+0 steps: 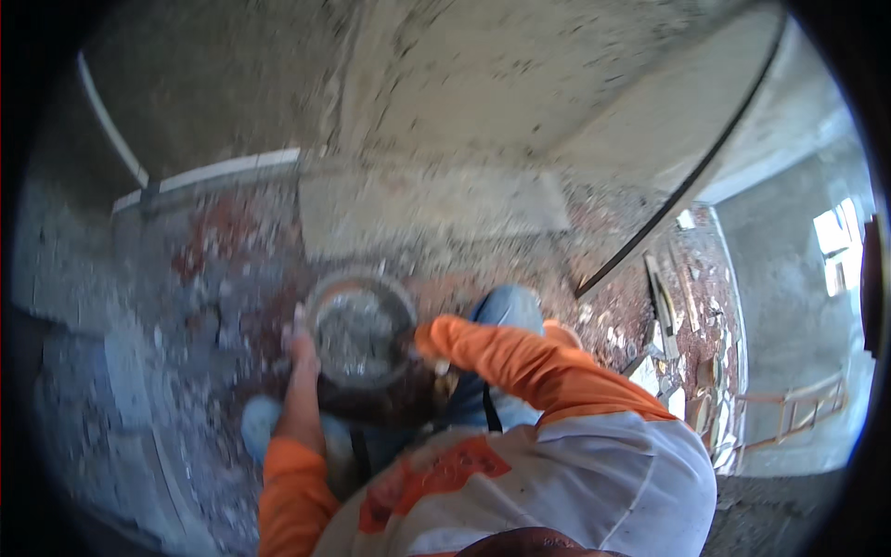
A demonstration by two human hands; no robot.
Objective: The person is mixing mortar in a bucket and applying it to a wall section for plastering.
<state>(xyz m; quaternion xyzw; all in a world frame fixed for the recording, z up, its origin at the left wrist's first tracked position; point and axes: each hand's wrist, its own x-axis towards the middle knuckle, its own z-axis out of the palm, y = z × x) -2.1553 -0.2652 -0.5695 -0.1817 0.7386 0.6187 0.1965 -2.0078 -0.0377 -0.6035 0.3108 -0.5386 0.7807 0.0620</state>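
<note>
A round grey basin (360,330) holding wet grey material rests low in front of me, above my bent legs. At its left side, my left hand (303,330) looks closed on the rim, though blurred. By the right side of the rim is my right hand (425,336); its fingers are smeared and partly hidden, so what they hold is unclear.
A plastered wall (445,74) rises ahead, with a pale slab (427,209) along its base. A black hose or cable (668,209) runs down on the right. Boards (664,306), rubble and a wooden ladder (789,404) lie toward the right wall, which has a bright window (835,241).
</note>
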